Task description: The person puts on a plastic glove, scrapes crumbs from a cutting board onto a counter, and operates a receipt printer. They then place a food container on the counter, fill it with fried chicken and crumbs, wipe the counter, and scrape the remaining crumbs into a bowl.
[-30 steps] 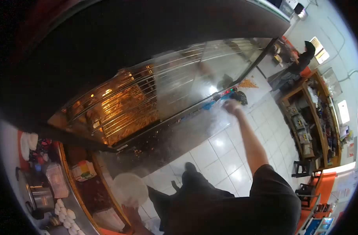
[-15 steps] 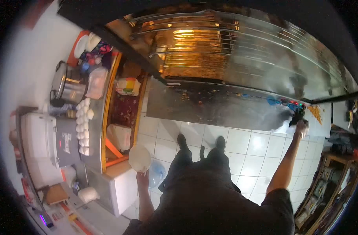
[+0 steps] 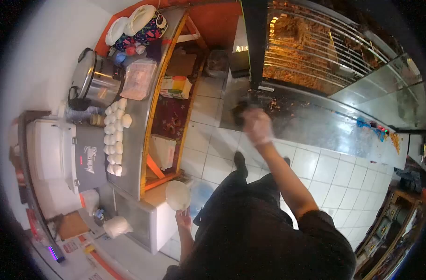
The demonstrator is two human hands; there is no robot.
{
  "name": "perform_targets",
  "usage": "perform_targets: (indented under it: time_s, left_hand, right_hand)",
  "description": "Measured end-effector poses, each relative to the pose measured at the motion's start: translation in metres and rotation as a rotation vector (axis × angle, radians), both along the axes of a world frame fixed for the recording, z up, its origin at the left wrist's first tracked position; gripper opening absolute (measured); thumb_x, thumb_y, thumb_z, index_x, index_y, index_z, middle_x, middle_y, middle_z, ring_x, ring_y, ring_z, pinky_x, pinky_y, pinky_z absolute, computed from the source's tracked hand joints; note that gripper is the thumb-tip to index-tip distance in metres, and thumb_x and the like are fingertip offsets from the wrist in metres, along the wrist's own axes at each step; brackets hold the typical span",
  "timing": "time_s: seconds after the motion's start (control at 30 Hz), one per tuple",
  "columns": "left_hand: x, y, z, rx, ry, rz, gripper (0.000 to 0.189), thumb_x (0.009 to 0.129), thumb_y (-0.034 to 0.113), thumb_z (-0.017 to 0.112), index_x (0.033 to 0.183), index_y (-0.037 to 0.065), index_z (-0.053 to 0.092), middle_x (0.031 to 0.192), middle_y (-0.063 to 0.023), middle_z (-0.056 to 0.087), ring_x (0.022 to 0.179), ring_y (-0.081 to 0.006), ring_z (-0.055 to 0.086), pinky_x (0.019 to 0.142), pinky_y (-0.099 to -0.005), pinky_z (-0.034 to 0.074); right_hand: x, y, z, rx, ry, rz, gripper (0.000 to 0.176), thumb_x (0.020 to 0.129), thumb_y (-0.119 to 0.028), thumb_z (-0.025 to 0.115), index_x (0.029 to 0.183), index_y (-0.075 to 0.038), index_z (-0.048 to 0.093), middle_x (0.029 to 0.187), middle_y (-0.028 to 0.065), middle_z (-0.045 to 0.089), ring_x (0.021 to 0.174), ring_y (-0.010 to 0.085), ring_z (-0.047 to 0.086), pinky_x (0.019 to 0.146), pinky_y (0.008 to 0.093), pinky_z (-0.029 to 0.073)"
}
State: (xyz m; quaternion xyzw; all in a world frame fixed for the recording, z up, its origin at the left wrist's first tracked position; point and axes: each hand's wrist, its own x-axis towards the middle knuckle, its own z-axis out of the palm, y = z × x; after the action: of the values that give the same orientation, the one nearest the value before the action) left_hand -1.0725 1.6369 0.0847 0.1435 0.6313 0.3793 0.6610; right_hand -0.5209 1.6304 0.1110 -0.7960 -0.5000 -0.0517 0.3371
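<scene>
My left hand (image 3: 183,218) is closed on the edge of a pale round bowl (image 3: 177,195), seen from above beside a white box-like cabinet. Over the left end of the steel counter (image 3: 311,123), my right hand (image 3: 258,126) is closed and smeared by motion. It grips a dark thing (image 3: 239,112), perhaps a brush or cloth, too blurred to name exactly. Small food crumbs (image 3: 285,103) lie on the counter near that hand. Behind it stands a glass-fronted case (image 3: 311,51) with metal bars and browned food inside, lit yellow.
A steel table (image 3: 143,112) at left bears rows of white dough balls (image 3: 114,137), a large pot (image 3: 98,79) and a clear tray (image 3: 139,79). At the counter's right end lie small yellow pieces (image 3: 395,142). A wooden shelf (image 3: 390,224) stands at right. White tiles (image 3: 311,175) cover the floor.
My right hand has swept from the counter's right end to its left end with the dark thing. The view has turned left. My left hand still holds the bowl.
</scene>
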Motion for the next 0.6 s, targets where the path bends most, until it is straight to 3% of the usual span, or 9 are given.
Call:
perform_targets:
  time_s: [0.03, 0.07, 0.2, 0.27, 0.4, 0.47, 0.53, 0.57, 0.6]
  left_hand:
    - [-0.01, 0.007, 0.005, -0.005, 0.01, -0.004, 0.047, 0.074, 0.003, 0.058, 0.121, -0.001, 0.05, 0.118, -0.0118, 0.053, 0.114, -0.0255, 0.052, 0.107, -0.0417, 0.043]
    - [-0.02, 0.015, 0.011, -0.014, 0.045, -0.039, 0.05, 0.072, 0.002, 0.058, 0.121, -0.002, 0.048, 0.118, -0.0109, 0.053, 0.115, -0.0254, 0.051, 0.107, -0.0413, 0.043]
    - [-0.064, 0.04, 0.021, -0.018, 0.049, -0.1, 0.044, 0.071, 0.0, 0.056, 0.115, -0.004, 0.05, 0.119, -0.0118, 0.053, 0.116, -0.0254, 0.051, 0.107, -0.0411, 0.043]
    - [-0.081, 0.054, 0.014, -0.068, 0.054, -0.084, 0.042, 0.071, -0.001, 0.055, 0.112, -0.003, 0.052, 0.119, -0.0118, 0.054, 0.116, -0.0241, 0.052, 0.109, -0.0412, 0.041]
    - [-0.095, 0.086, -0.008, -0.091, 0.033, -0.103, 0.04, 0.072, 0.001, 0.055, 0.112, -0.003, 0.053, 0.119, -0.0105, 0.056, 0.117, -0.0236, 0.052, 0.11, -0.0414, 0.04]
    - [-0.092, 0.102, -0.019, -0.085, -0.056, -0.103, 0.039, 0.075, 0.002, 0.056, 0.114, -0.003, 0.053, 0.12, -0.0099, 0.057, 0.118, -0.0239, 0.053, 0.111, -0.0416, 0.039]
    - [-0.072, 0.112, -0.018, -0.048, -0.124, -0.11, 0.039, 0.077, 0.003, 0.056, 0.115, -0.003, 0.053, 0.121, -0.0101, 0.057, 0.119, -0.0237, 0.052, 0.111, -0.042, 0.039]
    - [-0.056, 0.117, -0.016, -0.004, -0.184, -0.106, 0.038, 0.079, 0.004, 0.057, 0.117, -0.003, 0.052, 0.123, -0.0103, 0.057, 0.119, -0.0235, 0.052, 0.111, -0.0424, 0.038]
    - [-0.048, 0.123, -0.022, 0.009, -0.176, -0.11, 0.037, 0.083, 0.006, 0.057, 0.118, -0.003, 0.052, 0.123, -0.0111, 0.057, 0.119, -0.0236, 0.052, 0.111, -0.0427, 0.038]
  right_hand:
    - [-0.039, 0.039, -0.016, -0.883, -0.446, -0.147, 0.033, 0.088, -0.016, 0.046, 0.117, -0.004, 0.055, 0.122, 0.0148, 0.059, 0.108, 0.0332, 0.058, 0.086, 0.0461, 0.05]
    - [-0.042, 0.058, -0.011, -0.665, 0.183, -0.037, 0.04, 0.091, -0.02, 0.041, 0.126, -0.003, 0.052, 0.143, 0.0174, 0.042, 0.134, 0.0352, 0.037, 0.105, 0.0504, 0.037]
    - [-0.063, 0.103, 0.015, -0.811, 0.23, -0.12, 0.045, 0.092, -0.023, 0.043, 0.134, -0.009, 0.048, 0.152, 0.0143, 0.029, 0.144, 0.0337, 0.015, 0.116, 0.051, 0.017]
    - [-0.072, 0.112, -0.016, -0.52, 0.178, -0.127, 0.045, 0.094, -0.027, 0.041, 0.135, -0.012, 0.047, 0.153, 0.011, 0.028, 0.146, 0.0291, 0.01, 0.118, 0.0482, 0.01]
    - [-0.06, 0.103, -0.073, -0.304, 0.001, -0.105, 0.043, 0.096, -0.028, 0.04, 0.136, -0.011, 0.046, 0.154, 0.0132, 0.025, 0.146, 0.0246, 0.011, 0.118, 0.046, 0.009]
    - [-0.035, 0.077, -0.053, -0.5, -0.003, 0.212, 0.043, 0.097, -0.024, 0.039, 0.137, -0.007, 0.043, 0.147, 0.0194, 0.036, 0.141, 0.0239, 0.029, 0.115, 0.0426, 0.026]
    - [-0.024, 0.063, -0.082, -0.851, 0.148, -0.037, 0.047, 0.092, -0.018, 0.042, 0.136, -0.002, 0.044, 0.143, 0.0223, 0.039, 0.141, 0.0276, 0.028, 0.117, 0.0429, 0.021]
    - [-0.009, 0.021, -0.124, -0.796, -0.399, -0.074, 0.046, 0.089, -0.014, 0.044, 0.133, 0.0, 0.047, 0.141, 0.0218, 0.043, 0.14, 0.027, 0.031, 0.117, 0.0412, 0.022]
    - [0.007, -0.003, -0.076, -0.801, -0.062, -0.124, 0.046, 0.089, -0.012, 0.043, 0.133, 0.001, 0.047, 0.142, 0.0221, 0.043, 0.14, 0.0278, 0.03, 0.118, 0.0399, 0.021]
